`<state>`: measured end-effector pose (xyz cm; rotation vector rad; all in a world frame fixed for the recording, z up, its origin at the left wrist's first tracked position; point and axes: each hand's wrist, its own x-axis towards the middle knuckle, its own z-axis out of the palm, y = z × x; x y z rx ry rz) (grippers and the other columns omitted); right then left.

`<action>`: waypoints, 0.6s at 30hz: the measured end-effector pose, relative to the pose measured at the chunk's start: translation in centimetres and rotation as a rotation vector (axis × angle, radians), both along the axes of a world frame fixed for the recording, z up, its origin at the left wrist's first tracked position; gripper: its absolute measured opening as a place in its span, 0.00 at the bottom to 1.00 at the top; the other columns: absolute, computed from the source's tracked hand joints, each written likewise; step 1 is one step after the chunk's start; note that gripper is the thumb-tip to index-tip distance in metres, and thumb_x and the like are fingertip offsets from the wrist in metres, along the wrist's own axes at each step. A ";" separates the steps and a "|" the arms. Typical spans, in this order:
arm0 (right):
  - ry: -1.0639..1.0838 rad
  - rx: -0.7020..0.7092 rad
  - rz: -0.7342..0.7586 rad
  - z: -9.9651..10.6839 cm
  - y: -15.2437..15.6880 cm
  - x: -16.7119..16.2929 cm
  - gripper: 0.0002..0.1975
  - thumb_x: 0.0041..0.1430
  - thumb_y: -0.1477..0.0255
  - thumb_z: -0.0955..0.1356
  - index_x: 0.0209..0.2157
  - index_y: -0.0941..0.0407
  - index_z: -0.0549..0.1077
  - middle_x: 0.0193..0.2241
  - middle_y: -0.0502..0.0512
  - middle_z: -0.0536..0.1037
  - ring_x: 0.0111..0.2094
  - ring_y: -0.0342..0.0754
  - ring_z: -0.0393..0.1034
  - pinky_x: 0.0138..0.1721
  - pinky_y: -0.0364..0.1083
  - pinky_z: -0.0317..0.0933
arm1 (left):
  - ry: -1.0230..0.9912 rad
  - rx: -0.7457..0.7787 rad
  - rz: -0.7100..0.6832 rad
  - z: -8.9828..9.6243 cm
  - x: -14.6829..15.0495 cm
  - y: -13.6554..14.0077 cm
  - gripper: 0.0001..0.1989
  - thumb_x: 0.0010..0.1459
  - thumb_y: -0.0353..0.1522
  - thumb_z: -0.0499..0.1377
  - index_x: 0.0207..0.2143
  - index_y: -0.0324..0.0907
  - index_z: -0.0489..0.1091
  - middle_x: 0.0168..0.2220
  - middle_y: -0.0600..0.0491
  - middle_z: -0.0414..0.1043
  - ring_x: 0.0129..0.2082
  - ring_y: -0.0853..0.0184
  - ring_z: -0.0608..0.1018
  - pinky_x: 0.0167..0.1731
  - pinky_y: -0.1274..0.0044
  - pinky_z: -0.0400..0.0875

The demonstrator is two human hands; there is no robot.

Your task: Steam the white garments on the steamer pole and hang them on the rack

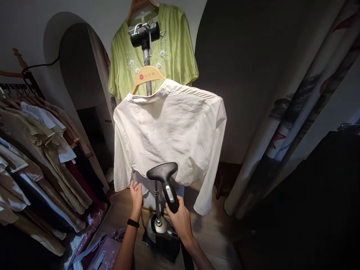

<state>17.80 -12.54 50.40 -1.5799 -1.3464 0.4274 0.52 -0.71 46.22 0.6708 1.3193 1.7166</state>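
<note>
A white long-sleeved blouse [168,123] hangs on a wooden hanger [149,75] from the steamer's pole. Its fabric shows creases across the body and lower hem. My right hand [181,221] grips the handle of a black garment steamer head [163,171], which is at the lower hem of the blouse. Beside the left end of that hem is my left hand [136,193], fingers pointing up and slightly apart, with nothing visible in them. Whether its fingertips touch the cloth I cannot tell. The steamer base [160,232] stands on the floor below, between my arms.
A green embroidered blouse [177,41] hangs behind the pole top [144,35]. On the left is a rack of hanging clothes [45,150], with plastic-wrapped garments [108,253] on the floor beneath. A patterned curtain [281,127] hangs at right, near a dark object [317,195].
</note>
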 end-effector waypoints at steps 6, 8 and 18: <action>-0.046 0.186 0.075 10.9 -2.2 3.6 0.21 0.54 0.59 0.66 0.46 0.55 0.66 0.33 0.56 0.78 0.34 0.53 0.75 0.33 0.46 0.65 | -0.237 -0.202 -0.021 -4.1 5.3 -4.8 0.13 0.54 0.30 0.60 0.44 0.39 0.69 0.43 0.42 0.75 0.37 0.64 0.80 0.29 0.79 0.73; -0.074 0.246 0.042 13.8 -1.5 4.2 0.22 0.54 0.58 0.66 0.47 0.55 0.65 0.32 0.56 0.77 0.34 0.54 0.74 0.33 0.47 0.64 | -0.255 -0.213 -0.017 -4.2 6.9 -6.5 0.12 0.54 0.30 0.60 0.42 0.40 0.70 0.42 0.44 0.76 0.35 0.66 0.80 0.27 0.80 0.72; 0.031 0.042 0.047 3.2 -1.1 7.5 0.20 0.51 0.56 0.65 0.42 0.54 0.66 0.30 0.56 0.78 0.32 0.55 0.75 0.30 0.47 0.65 | -0.141 0.036 0.209 1.9 3.7 -9.6 0.11 0.50 0.34 0.59 0.38 0.42 0.71 0.40 0.46 0.76 0.35 0.65 0.78 0.32 0.76 0.73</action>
